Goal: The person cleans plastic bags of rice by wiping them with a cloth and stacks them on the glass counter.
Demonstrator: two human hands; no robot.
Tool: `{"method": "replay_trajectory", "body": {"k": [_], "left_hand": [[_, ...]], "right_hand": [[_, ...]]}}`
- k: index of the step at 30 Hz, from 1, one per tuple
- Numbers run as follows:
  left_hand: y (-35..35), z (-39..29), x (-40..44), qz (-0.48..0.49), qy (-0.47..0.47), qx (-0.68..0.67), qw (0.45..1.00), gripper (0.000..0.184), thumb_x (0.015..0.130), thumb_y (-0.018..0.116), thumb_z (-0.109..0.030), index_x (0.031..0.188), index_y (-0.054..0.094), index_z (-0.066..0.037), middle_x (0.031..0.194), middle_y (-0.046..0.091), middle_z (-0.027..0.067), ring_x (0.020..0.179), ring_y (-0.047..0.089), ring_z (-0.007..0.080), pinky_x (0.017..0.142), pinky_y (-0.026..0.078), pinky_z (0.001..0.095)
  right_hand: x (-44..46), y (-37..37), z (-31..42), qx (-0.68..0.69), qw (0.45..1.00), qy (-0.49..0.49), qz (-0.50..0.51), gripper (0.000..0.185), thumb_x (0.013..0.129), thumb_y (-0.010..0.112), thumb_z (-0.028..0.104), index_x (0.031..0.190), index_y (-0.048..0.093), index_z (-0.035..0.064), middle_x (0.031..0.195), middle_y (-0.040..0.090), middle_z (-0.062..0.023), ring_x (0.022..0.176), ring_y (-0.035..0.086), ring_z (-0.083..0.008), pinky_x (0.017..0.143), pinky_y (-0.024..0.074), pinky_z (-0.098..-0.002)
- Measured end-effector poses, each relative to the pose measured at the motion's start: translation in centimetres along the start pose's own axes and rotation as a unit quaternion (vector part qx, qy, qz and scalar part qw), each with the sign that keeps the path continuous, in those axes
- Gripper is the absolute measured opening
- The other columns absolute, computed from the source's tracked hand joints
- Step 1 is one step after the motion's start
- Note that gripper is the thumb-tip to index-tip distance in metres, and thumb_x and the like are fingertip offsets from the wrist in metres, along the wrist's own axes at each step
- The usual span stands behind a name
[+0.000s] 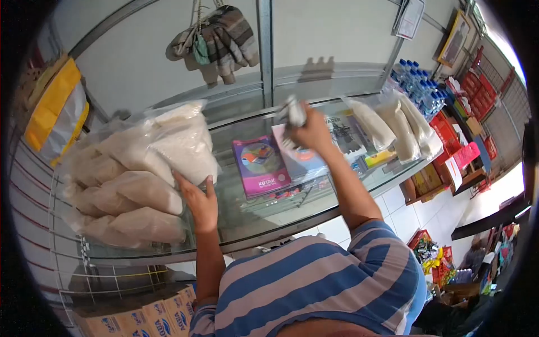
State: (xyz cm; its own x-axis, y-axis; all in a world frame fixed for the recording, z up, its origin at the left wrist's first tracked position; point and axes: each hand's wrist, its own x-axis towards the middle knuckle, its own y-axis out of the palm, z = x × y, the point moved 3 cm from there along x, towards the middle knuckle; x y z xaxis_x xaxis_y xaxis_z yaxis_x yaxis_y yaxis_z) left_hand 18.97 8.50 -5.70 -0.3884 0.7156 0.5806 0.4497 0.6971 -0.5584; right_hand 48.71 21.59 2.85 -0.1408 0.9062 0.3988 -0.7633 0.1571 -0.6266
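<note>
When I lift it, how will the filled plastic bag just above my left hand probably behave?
The plastic bag may sag, as its sides bulge and crease. It is probably rather heavy, since it looks packed full. Its shiny surface might slip.

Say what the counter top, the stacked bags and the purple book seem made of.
Counter top: most likely smooth, clear glass; things show through it.
Stacked bags: thin, shiny plastic, by their creases, highlights and pale contents showing through.
Purple book: probably paper or card, by its flat printed cover; gloss hard to judge.
</note>
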Motion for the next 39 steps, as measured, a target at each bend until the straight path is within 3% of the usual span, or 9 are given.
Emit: {"method": "replay_trajectory", "body": {"k": [2,7,13,15,17,22,25,30,39], "left_hand": [[-0.4,-1.5,-1.5,-0.009,0.02,0.019,1.0,0.08,0.085,0.065,-0.014,0.144,0.017,0.012,0.144,0.029,0.0344,0.128,0.037,0.047,0.112,0.027,0.0462],[1.1,-7.6,-3.5,-0.05,0.095,0.031,0.994,0.073,0.084,0.065,-0.014,0.141,0.026,0.009,0.143,0.033,0.0312,0.126,0.041,0.0437,0.108,0.031,0.0463],[6.0,-14.8,-6.4,0.003,0.156,-0.089,0.984,0.046,0.081,0.063,-0.006,0.123,0.05,0.004,0.138,0.043,0.0246,0.119,0.049,0.0392,0.101,0.04,0.0435],[7.6,-16.9,-6.7,0.042,0.17,-0.106,0.979,0.033,0.079,0.061,-0.001,0.112,0.06,0.004,0.134,0.048,0.0224,0.116,0.052,0.0376,0.097,0.043,0.0414],[8.8,-19.4,-7.0,0.055,0.174,-0.123,0.976,0.03,0.079,0.062,-0.001,0.109,0.061,0.003,0.134,0.049,0.0211,0.113,0.053,0.0363,0.095,0.045,0.0406],[12.6,-24.7,-8.8,0.099,0.169,-0.202,0.96,0.022,0.078,0.064,0.001,0.099,0.065,0.0,0.132,0.051,0.0169,0.104,0.058,0.0311,0.087,0.049,0.0373],[15.4,-26.9,-10.2,0.125,0.176,-0.235,0.948,0.019,0.078,0.062,0.003,0.096,0.065,0.001,0.131,0.053,0.0161,0.095,0.061,0.0276,0.081,0.051,0.0344],[16.8,-31.7,-11.0,0.157,0.18,-0.269,0.933,0.018,0.078,0.063,0.003,0.096,0.065,0.0,0.117,0.061,0.0148,0.084,0.063,0.0241,0.076,0.05,0.0324],[23.5,-39.6,-10.1,0.374,0.158,-0.365,0.838,0.019,0.087,0.061,-0.008,0.104,0.061,0.0,0.082,0.066,0.0097,0.064,0.06,0.0173,0.057,0.047,0.0285]], "right_hand": [[0.8,-5.6,-4.1,-0.134,0.986,0.032,-0.091,0.035,0.073,0.062,0.017,0.104,0.058,0.003,0.088,0.067,-0.0231,0.08,0.064,-0.0433,0.067,0.05,-0.0481],[0.4,-15.0,-18.1,-0.329,0.929,0.15,-0.079,0.033,0.072,0.061,0.013,0.103,0.059,0.003,0.083,0.066,-0.0224,0.076,0.062,-0.0441,0.068,0.0495,-0.0471],[-5.4,-20.7,-14.2,-0.181,0.969,0.048,-0.16,0.041,0.069,0.063,0.01,0.109,0.06,0.0034,0.084,0.066,-0.0202,0.074,0.062,-0.0398,0.067,0.0496,-0.0445],[-7.2,-25.0,-13.5,-0.178,0.929,-0.022,-0.322,0.046,0.068,0.066,0.011,0.112,0.059,0.0016,0.086,0.067,-0.0184,0.072,0.061,-0.0387,0.068,0.0501,-0.0444],[-8.3,-29.3,-14.5,-0.212,0.912,0.071,-0.343,0.047,0.07,0.07,0.015,0.114,0.059,-0.0002,0.092,0.068,-0.0186,0.076,0.063,-0.0359,0.072,0.0504,-0.0423],[-8.5,-34.5,-21.3,0.042,0.957,0.276,-0.084,0.067,0.067,0.082,0.031,0.118,0.056,-0.0042,0.103,0.067,-0.021,0.089,0.064,-0.0285,0.079,0.0514,-0.0378],[-8.6,-34.4,-21.3,-0.017,0.991,0.12,-0.065,0.068,0.065,0.084,0.033,0.114,0.058,-0.0053,0.095,0.068,-0.0175,0.081,0.065,-0.0276,0.076,0.053,-0.0362],[-8.6,-34.7,-23.2,0.077,0.983,0.166,0.002,0.064,0.065,0.084,0.03,0.112,0.06,-0.0048,0.095,0.068,-0.0155,0.081,0.065,-0.025,0.076,0.0527,-0.0333],[-12.1,-32.1,-26.3,0.198,0.947,0.226,-0.112,0.057,0.067,0.081,0.013,0.116,0.058,-0.0047,0.106,0.066,-0.0149,0.089,0.064,-0.0209,0.079,0.0519,-0.0317]]}}
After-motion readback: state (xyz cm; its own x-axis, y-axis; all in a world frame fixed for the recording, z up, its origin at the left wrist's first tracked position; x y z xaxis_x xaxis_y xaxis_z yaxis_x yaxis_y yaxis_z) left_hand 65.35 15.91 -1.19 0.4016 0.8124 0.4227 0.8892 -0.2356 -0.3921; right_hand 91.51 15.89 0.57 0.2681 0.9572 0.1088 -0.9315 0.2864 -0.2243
